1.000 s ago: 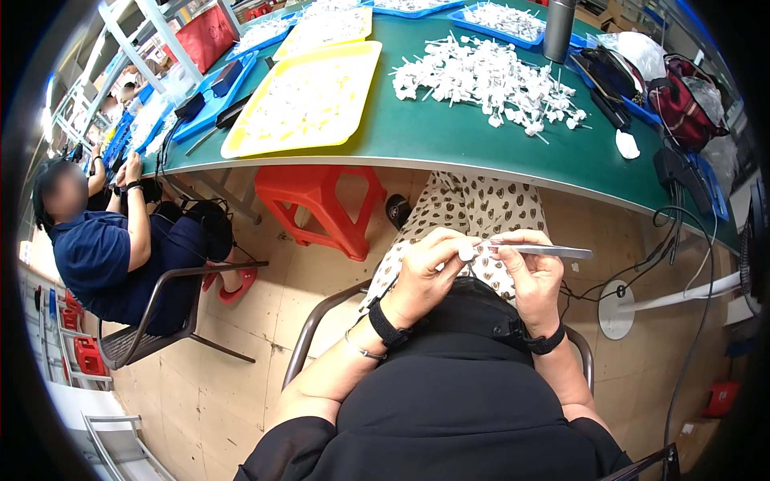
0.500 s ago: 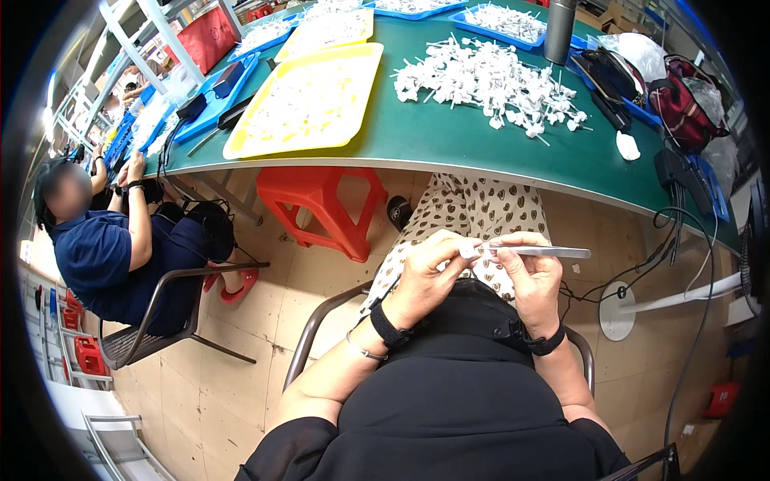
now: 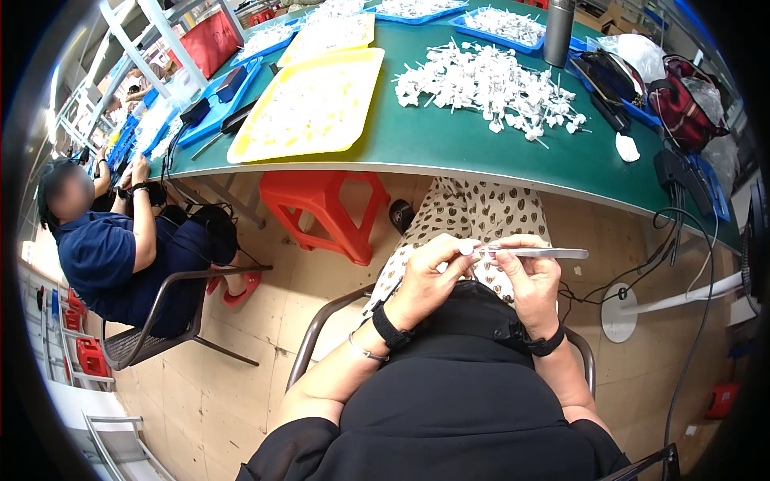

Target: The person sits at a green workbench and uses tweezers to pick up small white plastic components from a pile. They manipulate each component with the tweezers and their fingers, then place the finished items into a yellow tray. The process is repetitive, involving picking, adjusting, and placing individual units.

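Above my lap, my left hand (image 3: 434, 271) pinches a small white plastic part (image 3: 466, 247) with a round end. My right hand (image 3: 531, 276) is closed around a pair of metal tweezers (image 3: 553, 252), whose back end sticks out to the right. The tips of the tweezers meet the white part between my two hands; fingers hide the exact contact. On the green table ahead lies a loose pile of white plastic parts (image 3: 489, 84) with thin stems. To its left, a yellow tray (image 3: 366, 90) holds many small white pieces.
Blue trays (image 3: 457, 26) of white parts stand at the table's far side. A grey flask (image 3: 558, 36) and a dark red bag (image 3: 686, 100) are at the right. A red stool (image 3: 317, 204) stands under the green table (image 3: 449, 148). A seated person (image 3: 108, 240) works at the left.
The round end of the white part now faces up more between my left fingers. Both hands stay nearly in place, with the view shifted slightly.
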{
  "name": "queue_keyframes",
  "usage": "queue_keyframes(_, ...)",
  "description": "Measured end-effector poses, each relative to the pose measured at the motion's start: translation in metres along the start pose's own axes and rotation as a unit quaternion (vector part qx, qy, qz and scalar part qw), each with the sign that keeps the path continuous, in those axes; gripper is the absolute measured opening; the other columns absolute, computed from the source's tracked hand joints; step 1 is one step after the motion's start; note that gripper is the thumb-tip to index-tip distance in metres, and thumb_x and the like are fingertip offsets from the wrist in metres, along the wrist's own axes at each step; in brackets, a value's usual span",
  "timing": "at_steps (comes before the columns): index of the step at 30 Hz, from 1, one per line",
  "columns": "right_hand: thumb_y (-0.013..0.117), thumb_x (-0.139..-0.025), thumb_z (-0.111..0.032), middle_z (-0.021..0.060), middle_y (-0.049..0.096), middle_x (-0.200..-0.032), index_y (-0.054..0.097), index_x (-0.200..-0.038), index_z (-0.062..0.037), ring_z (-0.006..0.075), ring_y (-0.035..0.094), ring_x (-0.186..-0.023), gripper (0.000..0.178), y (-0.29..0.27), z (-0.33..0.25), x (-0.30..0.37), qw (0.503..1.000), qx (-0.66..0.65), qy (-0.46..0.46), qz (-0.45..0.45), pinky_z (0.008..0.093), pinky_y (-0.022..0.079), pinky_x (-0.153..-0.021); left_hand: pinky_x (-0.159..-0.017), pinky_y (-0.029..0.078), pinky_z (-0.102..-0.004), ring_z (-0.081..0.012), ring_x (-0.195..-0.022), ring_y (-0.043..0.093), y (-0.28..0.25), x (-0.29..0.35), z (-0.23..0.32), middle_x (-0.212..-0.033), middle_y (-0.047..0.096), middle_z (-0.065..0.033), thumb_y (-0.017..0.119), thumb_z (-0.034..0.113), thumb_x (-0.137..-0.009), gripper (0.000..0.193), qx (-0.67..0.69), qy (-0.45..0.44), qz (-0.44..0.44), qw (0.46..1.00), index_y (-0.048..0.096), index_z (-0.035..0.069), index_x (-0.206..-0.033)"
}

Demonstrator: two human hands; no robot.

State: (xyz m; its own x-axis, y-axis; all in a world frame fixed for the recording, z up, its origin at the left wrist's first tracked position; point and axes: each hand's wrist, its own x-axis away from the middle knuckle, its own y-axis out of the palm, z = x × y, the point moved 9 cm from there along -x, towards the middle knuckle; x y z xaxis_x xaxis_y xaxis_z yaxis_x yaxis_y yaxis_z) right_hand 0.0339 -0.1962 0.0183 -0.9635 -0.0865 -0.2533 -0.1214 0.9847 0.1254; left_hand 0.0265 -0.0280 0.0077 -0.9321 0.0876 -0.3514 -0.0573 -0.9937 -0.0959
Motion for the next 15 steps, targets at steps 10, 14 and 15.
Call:
queue_keyframes(10,0.070,-0.098,0.000,0.0090,0.074,-0.102,0.067,-0.113,0.0009,0.0133,0.071,-0.092,0.016,-0.003,-0.001,-0.001,1.000,-0.011,-0.005,0.004,0.0268,0.057,-0.085,-0.072,0.058,-0.0274,-0.0136,-0.081,0.068,-0.093,-0.062,0.073,-0.102,0.072,-0.0093,0.067,-0.008,-0.094,0.015,-0.047,0.176,0.181,0.967,0.073,-0.003,-0.107)
queue_keyframes(14,0.071,-0.098,-0.001,0.0085,0.075,-0.101,0.067,-0.113,0.0006,0.0125,0.070,-0.092,0.016,-0.002,-0.004,0.000,1.000,-0.006,0.007,0.001,0.0258,0.056,-0.085,-0.083,0.055,-0.0257,-0.0126,-0.088,0.069,-0.188,-0.124,0.102,-0.108,0.075,-0.0092,0.071,0.011,-0.100,0.031,-0.274,0.126,0.282,0.911,0.068,-0.007,-0.125)
queue_keyframes(15,0.071,-0.098,-0.001,0.0084,0.075,-0.101,0.067,-0.113,0.0004,0.0124,0.070,-0.093,0.016,0.005,-0.004,0.000,1.000,-0.010,0.014,-0.015,0.0259,0.056,-0.085,-0.091,0.056,-0.0340,-0.0225,-0.101,0.071,-0.245,-0.140,0.074,-0.117,0.074,-0.0161,0.077,0.018,-0.095,0.053,-0.338,0.184,0.296,0.874,0.060,-0.006,-0.139)
